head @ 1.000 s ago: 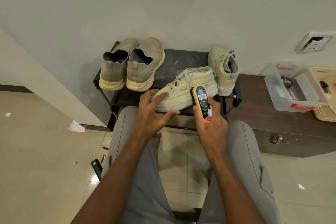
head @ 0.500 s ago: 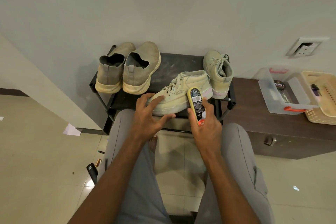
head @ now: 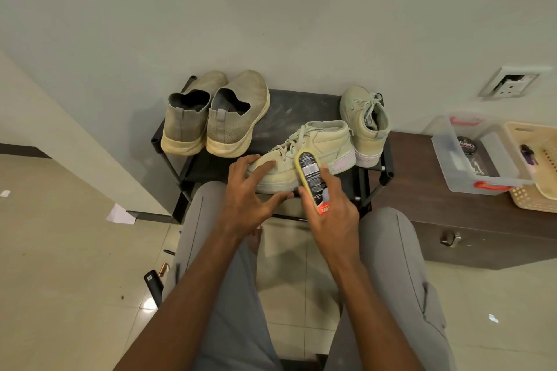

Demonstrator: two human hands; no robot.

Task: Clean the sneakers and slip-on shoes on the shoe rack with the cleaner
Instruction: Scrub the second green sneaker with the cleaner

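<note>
Both hands unmoved — cleaner (head: 312,179) still against sneaker (head: 304,156).

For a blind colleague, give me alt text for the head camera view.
Right hand grips a cleaner against a sneaker on a black shoe rack; left hand steadies its toe. Two slip-on shoes stand behind.

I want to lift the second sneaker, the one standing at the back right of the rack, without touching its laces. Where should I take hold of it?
Probably by the heel collar of the back sneaker. Its heel faces the person and its opening is clear, so come from the front and above, thumb inside the collar, fingers behind the heel. The laces lie further back, towards the wall.
</note>
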